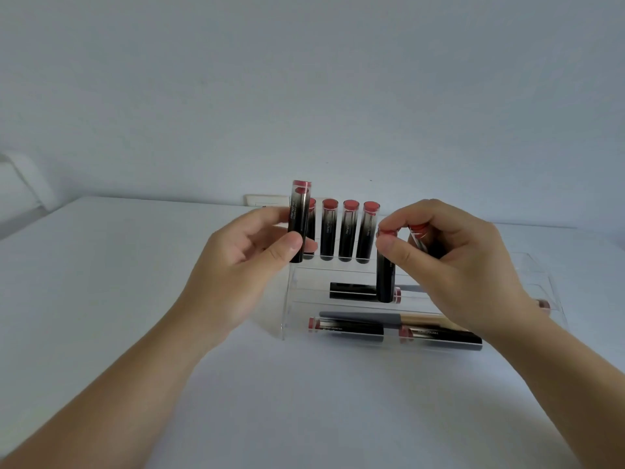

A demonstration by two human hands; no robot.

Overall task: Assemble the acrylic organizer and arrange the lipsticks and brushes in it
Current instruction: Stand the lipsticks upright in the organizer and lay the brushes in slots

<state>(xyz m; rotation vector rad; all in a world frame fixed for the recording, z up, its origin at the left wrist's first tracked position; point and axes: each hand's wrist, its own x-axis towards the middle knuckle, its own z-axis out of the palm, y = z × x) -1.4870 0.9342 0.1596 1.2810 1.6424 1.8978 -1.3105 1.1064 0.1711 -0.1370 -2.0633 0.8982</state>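
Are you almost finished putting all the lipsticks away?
Partly. The clear organizer is built, and four lipsticks stand upright in its back row. The left hand holds one lipstick; the right hand holds two. Other lipsticks and a brush lie flat on the lower steps.

Plain room, white table [101, 299] against a pale wall [304, 79].
Wall is bare, bluish-white, evenly lit with soft shadows. White wall plate [267, 200] sits at the table's far edge. Blurred white object [20, 184] far left, can't identify.
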